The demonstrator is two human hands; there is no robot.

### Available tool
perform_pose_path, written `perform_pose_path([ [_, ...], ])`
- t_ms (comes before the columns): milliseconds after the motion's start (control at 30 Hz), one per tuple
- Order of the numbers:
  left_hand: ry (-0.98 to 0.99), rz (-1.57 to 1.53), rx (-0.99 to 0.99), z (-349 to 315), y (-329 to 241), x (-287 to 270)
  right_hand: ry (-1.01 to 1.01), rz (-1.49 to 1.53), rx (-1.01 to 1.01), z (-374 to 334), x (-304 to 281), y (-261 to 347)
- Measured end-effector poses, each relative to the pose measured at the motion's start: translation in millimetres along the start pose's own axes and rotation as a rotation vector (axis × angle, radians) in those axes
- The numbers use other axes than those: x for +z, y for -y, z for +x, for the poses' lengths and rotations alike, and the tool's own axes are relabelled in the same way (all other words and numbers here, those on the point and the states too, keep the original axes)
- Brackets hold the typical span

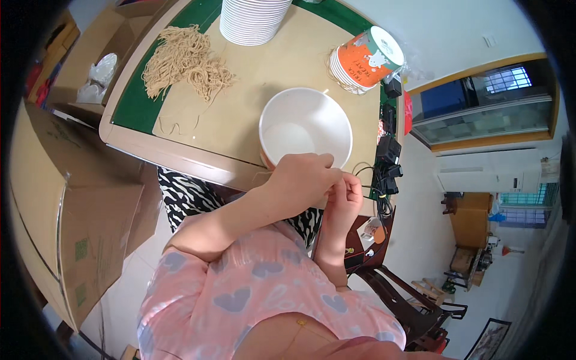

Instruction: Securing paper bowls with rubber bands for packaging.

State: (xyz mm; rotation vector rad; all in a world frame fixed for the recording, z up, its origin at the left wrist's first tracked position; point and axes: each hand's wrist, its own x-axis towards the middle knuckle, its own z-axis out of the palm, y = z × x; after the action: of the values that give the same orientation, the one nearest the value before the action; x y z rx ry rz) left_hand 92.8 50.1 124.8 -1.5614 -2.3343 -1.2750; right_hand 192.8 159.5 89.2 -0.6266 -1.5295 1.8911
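A white paper bowl (306,123) stands empty on a beige mat near the table's near edge. My left hand (300,179) curls over the bowl's near rim, fingers pinched together. My right hand (347,195) meets it just right of it, fingertips pinching a thin pale string that I can barely make out. A heap of tan strings (186,60) lies at the table's far left. A tall stack of white lids (252,21) stands at the far middle. A stack of orange printed paper bowls (363,60) lies on its side at the far right.
The table has a green top with a wooden rim (180,159). Cardboard boxes (72,222) stand to the left. Black chargers and cables (387,162) hang at the table's right edge. A dark wooden chair (408,300) is at the lower right.
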Motion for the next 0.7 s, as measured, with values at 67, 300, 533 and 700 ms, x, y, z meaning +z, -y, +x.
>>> perform_pose_path([
  [67, -0.031, -0.028, -0.015, -3.2, 1.4, -0.7, 0.004, -0.010, -0.010, -2.2, 0.4, -3.5],
  [300, 0.012, 0.086, 0.104, -5.1, 3.0, -6.2, 0.050, 0.051, 0.030, -4.7, -5.4, -6.5],
  [533, 0.047, -0.034, 0.072, -6.2, 8.0, -0.5, 0.078, 0.068, 0.071, -1.9, -4.7, -3.7],
  [700, 0.054, 0.063, 0.125, -1.1, 4.2, -3.9, 0.048, -0.021, 0.023, -0.5, -9.6, -4.2],
])
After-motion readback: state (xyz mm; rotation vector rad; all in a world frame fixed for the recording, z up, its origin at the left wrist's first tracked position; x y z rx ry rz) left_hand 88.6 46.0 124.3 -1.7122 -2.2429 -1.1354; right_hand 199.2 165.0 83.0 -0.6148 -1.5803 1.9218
